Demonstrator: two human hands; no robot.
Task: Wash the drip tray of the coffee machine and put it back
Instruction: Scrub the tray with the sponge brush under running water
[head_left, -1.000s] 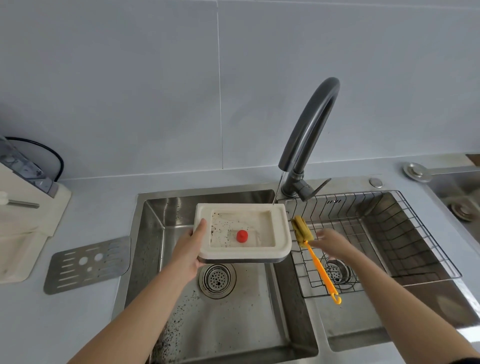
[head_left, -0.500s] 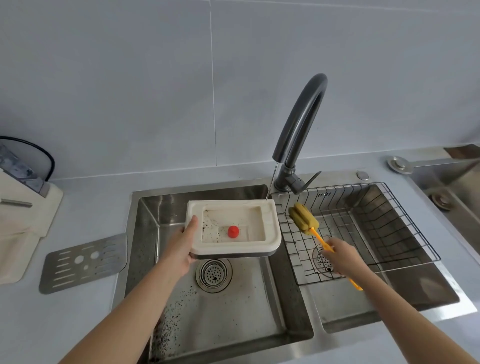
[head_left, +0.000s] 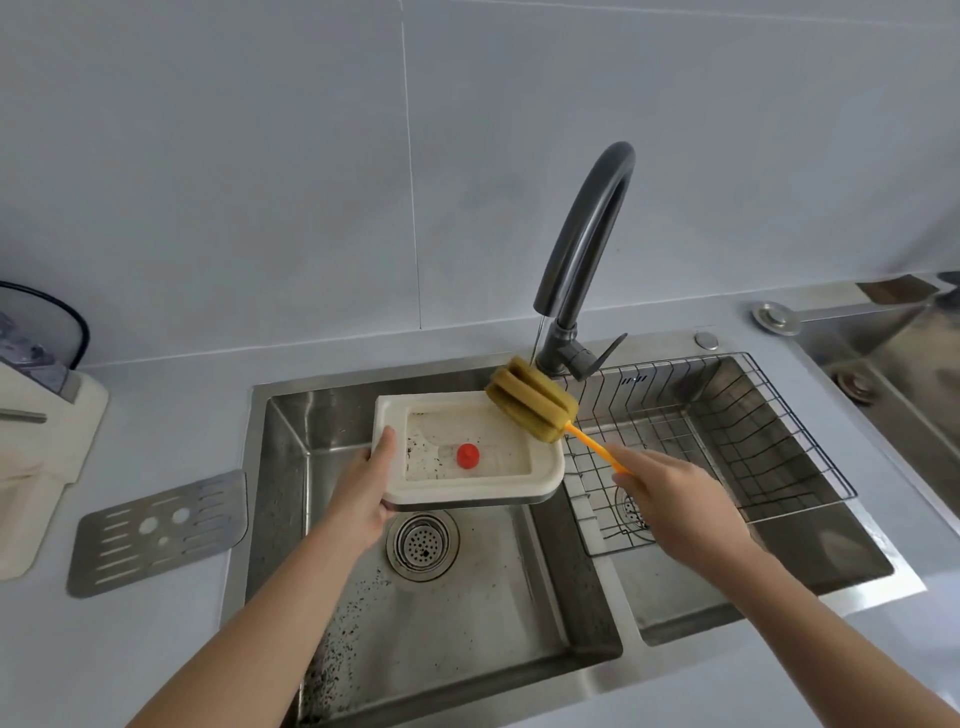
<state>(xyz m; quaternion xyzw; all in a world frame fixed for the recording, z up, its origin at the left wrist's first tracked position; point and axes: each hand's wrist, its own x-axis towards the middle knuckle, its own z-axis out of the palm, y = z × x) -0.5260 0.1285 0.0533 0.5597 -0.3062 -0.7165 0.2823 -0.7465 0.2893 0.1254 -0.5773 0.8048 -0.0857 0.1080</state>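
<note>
Raised from the rack, my right hand (head_left: 680, 499) grips the brush (head_left: 535, 399) over the tray's (head_left: 467, 496) far-right corner; left hand (head_left: 363, 493) clasps its left edge.

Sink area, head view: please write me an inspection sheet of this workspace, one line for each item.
Surface: grey countertop; double steel sink, dark specks in the left basin.
Job's things: white drip tray held over the left basin, specks and a red float inside; its metal grate lies on the counter to the left.
Clutter: wire basket in the right basin.
Grippers: left hand grips the tray's left edge; right hand holds the sponge brush by its orange handle, the sponge at the tray's far right corner.
Cables: black cable behind the cream appliance at the left edge.
Surroundings: dark faucet, thin water stream; grey tiled wall.
</note>
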